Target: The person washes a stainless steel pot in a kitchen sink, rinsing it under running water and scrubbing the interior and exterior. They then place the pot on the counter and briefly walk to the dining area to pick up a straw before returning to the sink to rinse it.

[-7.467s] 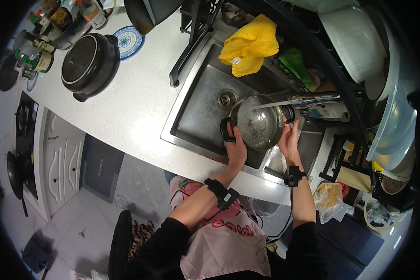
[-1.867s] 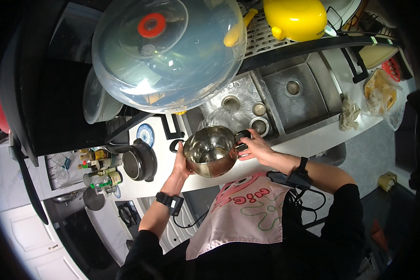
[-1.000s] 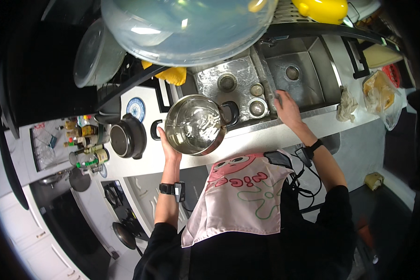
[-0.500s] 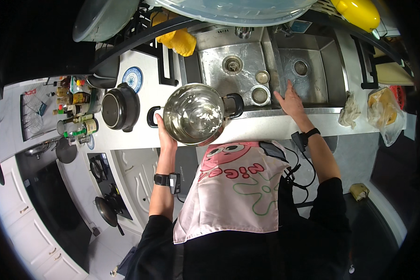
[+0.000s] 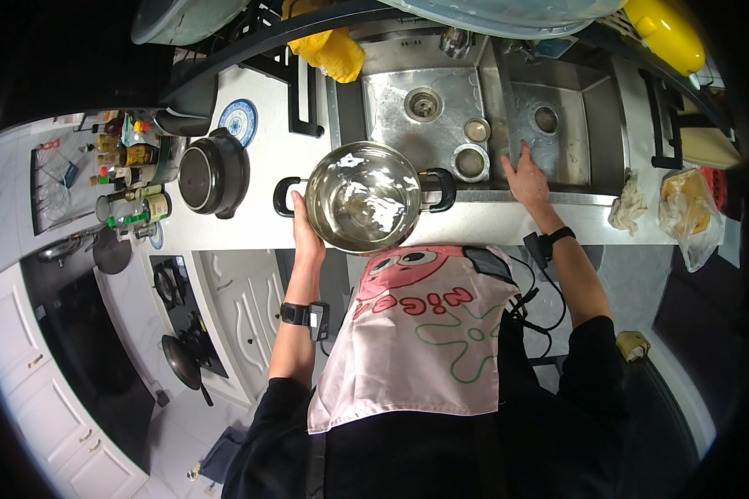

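Observation:
A shiny steel pot (image 5: 364, 229) with two black handles sits at the counter's front edge, with clear liquid and bright reflections inside. My left hand (image 5: 308, 239) grips its left side just by the handle; the thumb points up along the wall and the other fingers are mostly hidden. My right hand (image 5: 528, 181) reaches over the front rim of the right sink basin (image 5: 570, 125), fingers spread and holding nothing. Beside it, two round metal strainers (image 5: 471, 162) (image 5: 477, 129) lie in the left basin (image 5: 391, 75).
To the left are an upturned dark pot (image 5: 198, 176), a blue-and-white plate (image 5: 238, 123) and several bottles (image 5: 137, 155). A yellow cloth (image 5: 333, 55) hangs from a black rack (image 5: 310, 104) above. At right lie a crumpled rag (image 5: 629, 208) and a plastic bag (image 5: 689, 212).
The steel pot and my left hand have shifted slightly right. Reflections in the pot look larger and smoother. My right hand stays open by the sink; the whole view has shifted a little.

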`<state>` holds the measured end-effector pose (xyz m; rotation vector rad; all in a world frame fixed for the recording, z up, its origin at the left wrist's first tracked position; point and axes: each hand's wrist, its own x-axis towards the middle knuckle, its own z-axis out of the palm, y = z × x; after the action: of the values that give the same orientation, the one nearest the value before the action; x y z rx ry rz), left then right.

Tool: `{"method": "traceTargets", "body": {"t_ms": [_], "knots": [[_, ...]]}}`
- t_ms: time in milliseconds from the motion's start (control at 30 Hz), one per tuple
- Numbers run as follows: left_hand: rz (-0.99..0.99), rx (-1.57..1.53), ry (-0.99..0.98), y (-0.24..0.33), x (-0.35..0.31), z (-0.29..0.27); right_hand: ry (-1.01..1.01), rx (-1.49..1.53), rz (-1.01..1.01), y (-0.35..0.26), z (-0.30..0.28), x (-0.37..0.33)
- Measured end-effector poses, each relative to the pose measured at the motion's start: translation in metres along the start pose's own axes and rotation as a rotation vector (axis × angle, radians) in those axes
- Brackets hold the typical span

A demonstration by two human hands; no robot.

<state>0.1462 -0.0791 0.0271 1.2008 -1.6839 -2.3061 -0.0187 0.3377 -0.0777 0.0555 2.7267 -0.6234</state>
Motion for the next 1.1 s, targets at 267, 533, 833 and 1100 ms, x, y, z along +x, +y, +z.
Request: {"method": "traceTargets", "body": {"t_ms": [267,533,833,1100], "knots": [[0.009,0.026,0.024,0.0027,-0.0014,0.0030,-0.018,-0.031,0.007,-0.0003,-0.0001,0.0007],[-0.027,0.076,0.053,0.0009,-0.0016,0.0034,-0.036,-0.020,0.028,-0.0008,-0.0008,0.0005],[-0.033,0.017,0.046,-0.0046,0.0009,-0.0001,-0.012,-0.017,0.015,0.0011,0.0008,0.0011],[-0.016,0.045,0.039,-0.0058,0.0020,-0.0021,-0.006,-0.008,0.007,0.0011,0.0004,0.0012]]}}
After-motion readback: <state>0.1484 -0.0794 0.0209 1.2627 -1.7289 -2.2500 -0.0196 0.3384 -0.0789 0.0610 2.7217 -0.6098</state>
